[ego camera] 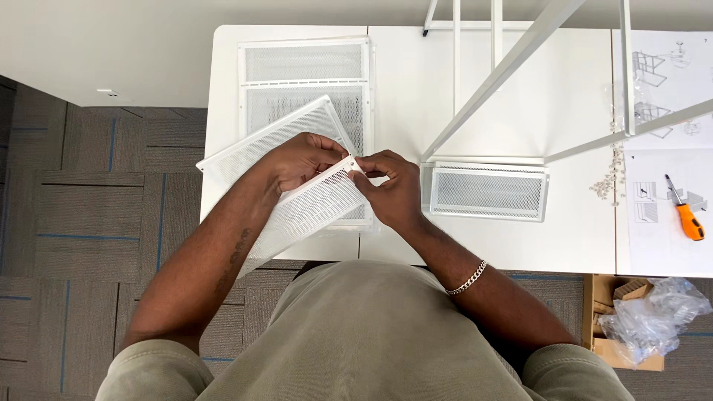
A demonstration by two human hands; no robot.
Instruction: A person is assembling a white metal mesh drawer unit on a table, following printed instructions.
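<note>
Our left hand (301,160) and right hand (394,186) pinch the mesh panel's (304,208) corner; loosened fingers could drop it.

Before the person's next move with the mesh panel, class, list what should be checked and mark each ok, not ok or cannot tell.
1. Left hand grips mesh panel: ok.
2. Right hand pinches the panel's corner: ok.
3. Small part between the fingertips: cannot tell.
4. Screwdriver within reach on the instruction sheet: ok.
5. Mesh basket lying flat on the table: ok.
6. Loose small fittings kept together: ok.
</note>
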